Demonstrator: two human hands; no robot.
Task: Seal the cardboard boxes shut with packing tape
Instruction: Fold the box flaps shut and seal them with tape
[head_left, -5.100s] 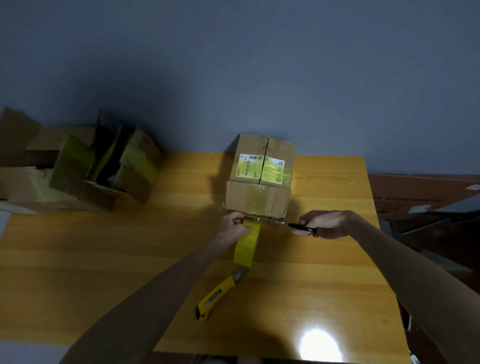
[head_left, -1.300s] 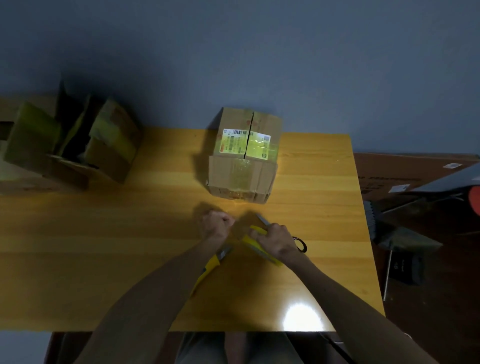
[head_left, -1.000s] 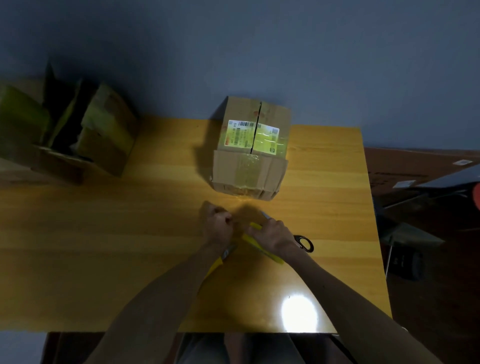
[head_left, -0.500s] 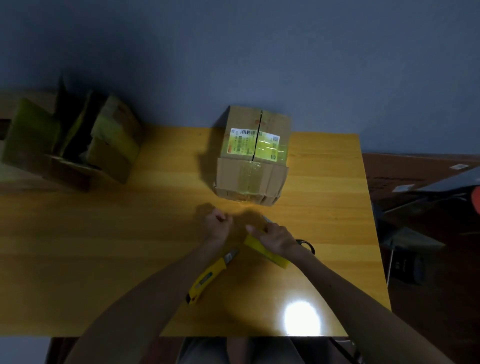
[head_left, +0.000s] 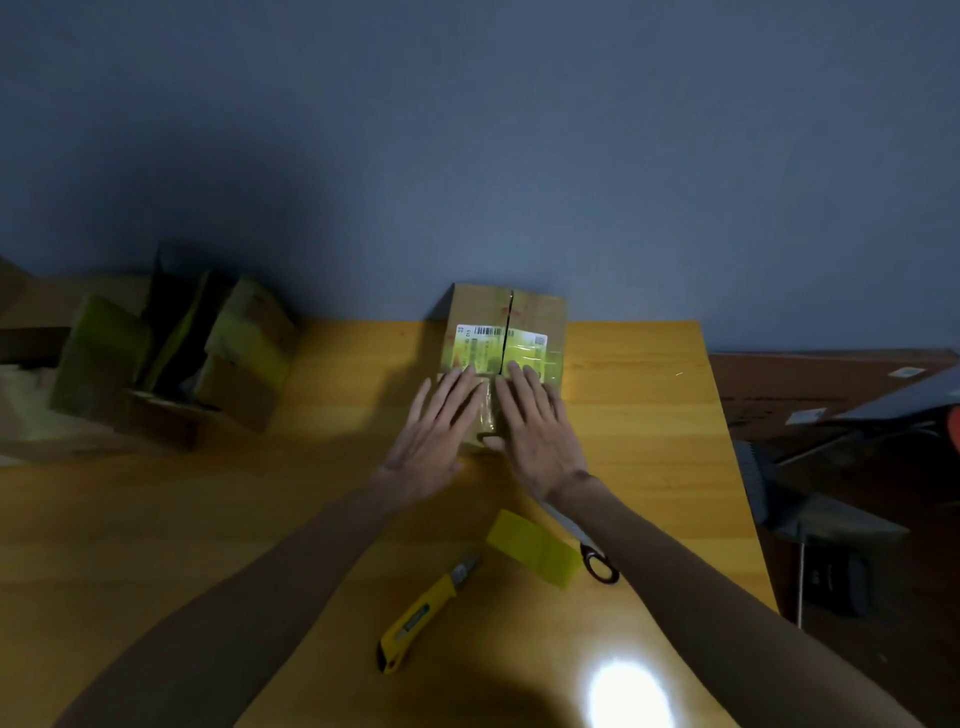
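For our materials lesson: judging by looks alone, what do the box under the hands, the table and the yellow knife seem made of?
Box: matt brown cardboard, flaps meeting at a seam; glossy film over its label, probably tape. Table: wood or wood-look laminate, grain lines under a glare-catching gloss. Knife: likely yellow plastic body, grey metal tip.

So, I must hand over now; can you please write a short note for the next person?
Left hand and right hand: both open, flat on the near edge of the cardboard box, pressing tape down.
Tape roll, yellow knife and scissors lie on the table, nearer the person.
Left: the top seam further back looks untaped; the open boxes at far left wait.
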